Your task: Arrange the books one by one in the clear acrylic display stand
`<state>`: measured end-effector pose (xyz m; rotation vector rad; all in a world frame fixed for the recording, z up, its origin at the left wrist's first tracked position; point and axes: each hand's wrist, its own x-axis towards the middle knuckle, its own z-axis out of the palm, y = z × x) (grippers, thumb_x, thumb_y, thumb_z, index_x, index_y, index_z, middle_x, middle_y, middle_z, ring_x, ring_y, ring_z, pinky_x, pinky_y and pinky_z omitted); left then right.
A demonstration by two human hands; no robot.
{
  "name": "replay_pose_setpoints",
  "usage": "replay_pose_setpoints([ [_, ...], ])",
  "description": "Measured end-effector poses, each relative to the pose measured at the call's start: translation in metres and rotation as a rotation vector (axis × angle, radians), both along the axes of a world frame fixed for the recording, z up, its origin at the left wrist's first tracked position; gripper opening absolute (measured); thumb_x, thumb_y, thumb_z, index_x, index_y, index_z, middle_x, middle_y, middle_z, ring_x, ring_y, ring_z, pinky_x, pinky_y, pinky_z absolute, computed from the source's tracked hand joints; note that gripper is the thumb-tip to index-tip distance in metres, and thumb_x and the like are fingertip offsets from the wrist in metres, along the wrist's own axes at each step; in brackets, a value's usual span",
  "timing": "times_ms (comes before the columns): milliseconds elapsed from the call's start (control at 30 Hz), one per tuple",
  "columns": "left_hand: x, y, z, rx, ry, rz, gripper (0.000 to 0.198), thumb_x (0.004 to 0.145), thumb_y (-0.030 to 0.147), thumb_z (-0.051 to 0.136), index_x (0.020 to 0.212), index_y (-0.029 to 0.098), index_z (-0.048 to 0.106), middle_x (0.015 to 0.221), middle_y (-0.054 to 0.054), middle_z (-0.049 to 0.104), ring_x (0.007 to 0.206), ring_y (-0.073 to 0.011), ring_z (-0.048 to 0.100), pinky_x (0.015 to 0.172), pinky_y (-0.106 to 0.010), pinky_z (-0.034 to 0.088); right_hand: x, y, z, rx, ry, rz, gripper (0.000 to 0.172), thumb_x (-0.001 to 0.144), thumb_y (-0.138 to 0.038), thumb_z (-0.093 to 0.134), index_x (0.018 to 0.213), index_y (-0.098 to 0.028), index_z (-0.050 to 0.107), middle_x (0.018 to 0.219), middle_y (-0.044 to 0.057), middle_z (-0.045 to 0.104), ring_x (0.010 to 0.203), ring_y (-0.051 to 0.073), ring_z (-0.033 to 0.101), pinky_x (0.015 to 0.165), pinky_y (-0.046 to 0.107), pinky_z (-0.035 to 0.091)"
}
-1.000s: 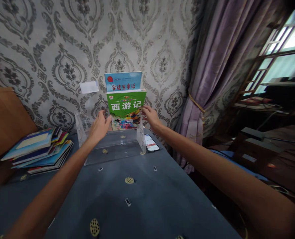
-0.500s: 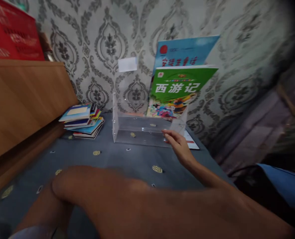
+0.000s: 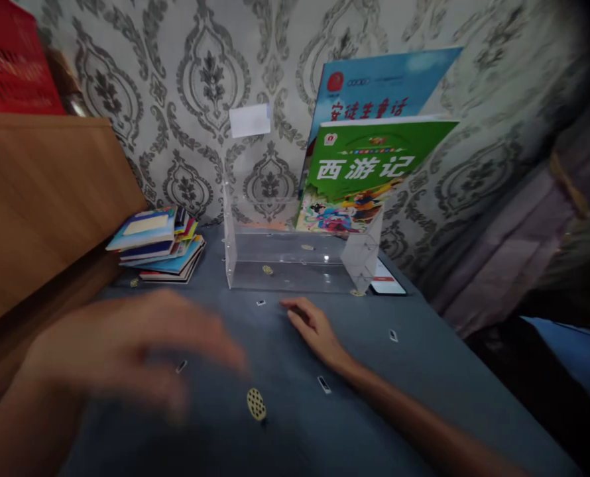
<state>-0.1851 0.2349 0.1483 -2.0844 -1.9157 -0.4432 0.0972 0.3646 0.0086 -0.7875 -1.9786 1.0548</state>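
Observation:
My left hand (image 3: 130, 351) hangs over the cloth at lower left, blurred by motion. Its fingers stretch to the right, thumb apart, and I see nothing in it. My right hand (image 3: 317, 331) reaches in from the lower right and is low over the cloth, just before a clear acrylic book rack (image 3: 285, 278). Its fingers are slightly bent with a gap to the thumb, and hold nothing visible. Two books lean upright at the rack's right side: a green one (image 3: 362, 162) in front and a taller blue one (image 3: 389, 79) behind.
A stack of thin books (image 3: 160, 245) lies left of the rack, by a wooden cabinet (image 3: 51, 205) bearing a red box (image 3: 14, 63). A flat dark-edged item (image 3: 388, 281) lies right of the rack on the dark cloth (image 3: 374, 404). Patterned wallpaper rises behind.
My right hand has come away from the rack's front, toward me and left. At lower left, the large blurred skin shape has shrunk, and my left hand now shows with fingers outstretched. The view has shifted slightly.

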Motion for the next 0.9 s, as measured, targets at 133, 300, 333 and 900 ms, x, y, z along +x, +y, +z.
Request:
replay_pose_setpoints([
  [133,-0.067,0.042,0.024,-0.005,0.108,0.289,0.046,0.100,0.036,0.048,0.140,0.014,0.053,0.132,-0.017,0.066,0.134,-0.0344,0.054,0.107,-0.054,0.045,0.005,0.000,-0.009,-0.009,-0.009,-0.016,0.030,0.092,-0.041,0.050,0.102,-0.023,0.072,0.104,0.010,0.072,0.099,0.027,0.068,0.088,0.042,0.055],
  [300,-0.130,0.075,0.002,-0.152,0.085,0.602,0.072,0.096,0.045,0.051,0.153,0.005,0.030,0.158,-0.031,0.031,0.148,-0.0448,0.029,0.107,-0.074,0.031,0.005,0.003,-0.007,-0.005,-0.017,-0.002,0.032,0.092,-0.043,0.050,0.099,-0.023,0.074,0.104,0.010,0.073,0.102,0.028,0.069,0.091,0.043,0.055],
  [333,-0.137,0.078,-0.003,-0.157,0.086,0.593,0.069,0.097,0.045,0.048,0.153,0.007,0.032,0.158,-0.030,0.035,0.147,-0.0436,0.033,0.107,-0.074,0.031,0.005,0.003,-0.007,-0.003,-0.021,0.005,0.032,0.092,-0.043,0.050,0.098,-0.024,0.074,0.105,0.011,0.073,0.102,0.028,0.069,0.091,0.044,0.055],
  [900,-0.076,-0.006,-0.049,-0.224,0.230,0.475,0.046,0.100,0.024,0.040,0.144,0.018,0.052,0.142,-0.018,0.059,0.124,-0.0322,0.062,0.096,-0.044,0.055,0.005,0.000,-0.009,0.024,-0.027,0.019,0.031,0.091,-0.041,0.050,0.097,-0.024,0.075,0.099,0.009,0.074,0.096,0.027,0.070,0.087,0.043,0.055],
])
